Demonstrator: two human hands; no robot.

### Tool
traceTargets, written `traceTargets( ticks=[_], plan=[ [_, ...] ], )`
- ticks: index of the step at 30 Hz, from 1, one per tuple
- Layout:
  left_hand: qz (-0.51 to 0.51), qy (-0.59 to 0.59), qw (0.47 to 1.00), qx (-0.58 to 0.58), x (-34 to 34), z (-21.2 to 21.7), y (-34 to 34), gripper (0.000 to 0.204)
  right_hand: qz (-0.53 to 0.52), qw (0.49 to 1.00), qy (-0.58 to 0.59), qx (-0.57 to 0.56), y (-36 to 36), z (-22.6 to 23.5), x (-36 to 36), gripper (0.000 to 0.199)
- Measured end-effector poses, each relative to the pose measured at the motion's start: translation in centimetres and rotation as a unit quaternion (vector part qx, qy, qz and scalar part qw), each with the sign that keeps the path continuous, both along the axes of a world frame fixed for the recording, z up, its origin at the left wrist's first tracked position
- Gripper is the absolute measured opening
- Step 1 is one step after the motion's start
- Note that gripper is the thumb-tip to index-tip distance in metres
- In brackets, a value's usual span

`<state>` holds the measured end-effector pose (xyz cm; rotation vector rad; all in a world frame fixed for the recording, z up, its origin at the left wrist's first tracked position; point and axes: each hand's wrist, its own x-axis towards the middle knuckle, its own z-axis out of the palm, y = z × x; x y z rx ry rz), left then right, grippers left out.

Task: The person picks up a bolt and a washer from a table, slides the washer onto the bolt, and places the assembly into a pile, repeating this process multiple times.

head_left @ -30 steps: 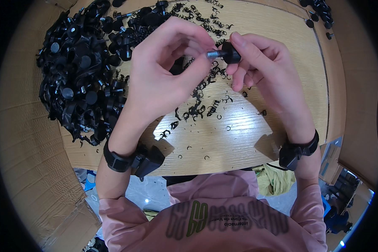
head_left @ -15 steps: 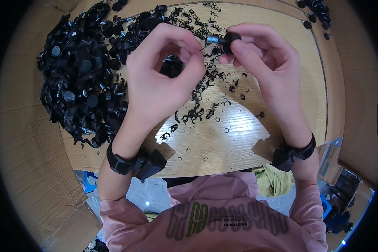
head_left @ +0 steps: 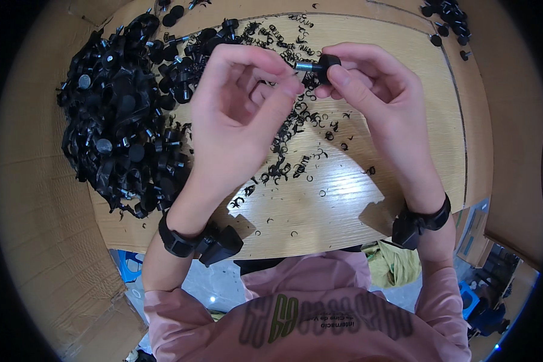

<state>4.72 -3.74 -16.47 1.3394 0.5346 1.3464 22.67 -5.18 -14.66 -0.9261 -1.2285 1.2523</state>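
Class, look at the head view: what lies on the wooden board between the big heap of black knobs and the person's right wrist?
Small black clips lie scattered there on the wooden board, between the heap of black knobs and the right wrist; the left forearm crosses it.

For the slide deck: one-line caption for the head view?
Both hands, left hand and right hand, hold a black-knobbed screw above a wooden board beside a pile of black parts.
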Motion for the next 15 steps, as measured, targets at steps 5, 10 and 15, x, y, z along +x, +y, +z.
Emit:
traceTargets(
  ticks=[5,10,15],
  plan=[
    [0.025,0.076,0.997,0.015,0.3,-0.1,0.0,0.028,0.045,0.996,0.059,-0.048,-0.1,0.1,0.3,0.026],
    [0.089,0.258,0.952,0.141,-0.6,0.5,0.4,0.023,0.060,0.997,-0.004,-0.055,-0.1,0.3,0.4,0.024],
    [0.197,0.382,0.862,0.269,-0.9,0.6,0.8,0.016,0.003,0.992,-0.124,0.002,-0.2,0.2,0.0,0.024]
  ],
)
